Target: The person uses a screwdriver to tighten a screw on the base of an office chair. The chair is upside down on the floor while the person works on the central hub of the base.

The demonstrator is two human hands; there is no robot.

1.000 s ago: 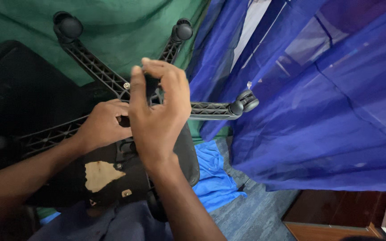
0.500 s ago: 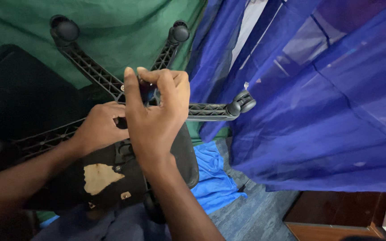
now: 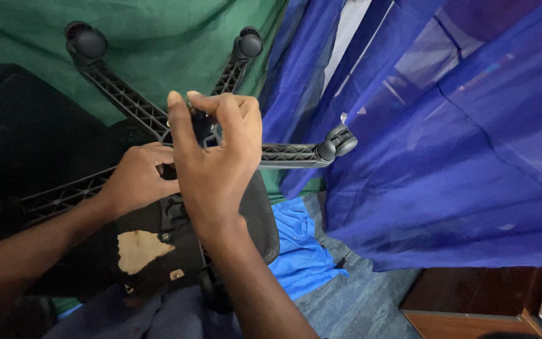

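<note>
**Both hands at the hub of an upturned chair base**

Green cloth (image 3: 158,44) fills the background at the top left, and blue sheer curtain (image 3: 459,157) hangs across the whole right side, with a strip of grey-blue floor (image 3: 359,301) and a brown wooden edge (image 3: 490,307) at the bottom right. Between them you have a black office chair turned over, its star-shaped chair base (image 3: 127,100) facing you with ribbed spokes running outward. Casters sit at the spoke ends: one at the top left (image 3: 86,41), one at the top centre (image 3: 249,44) and one at the right (image 3: 340,141), just against the curtain.

Your right hand (image 3: 217,163) is over the hub where the spokes meet, thumb and fingertips (image 3: 199,100) pinched together on a small dark part there; what that part is cannot be made out. Your left hand (image 3: 136,179) sits just beside it on the left, fingers curled closed around the hub area, touching the base.

Below your hands lies the underside of the black seat (image 3: 158,251), with a torn pale patch (image 3: 139,248) on it. A crumpled bright blue cloth (image 3: 302,251) lies on the floor to the right of the seat
</note>
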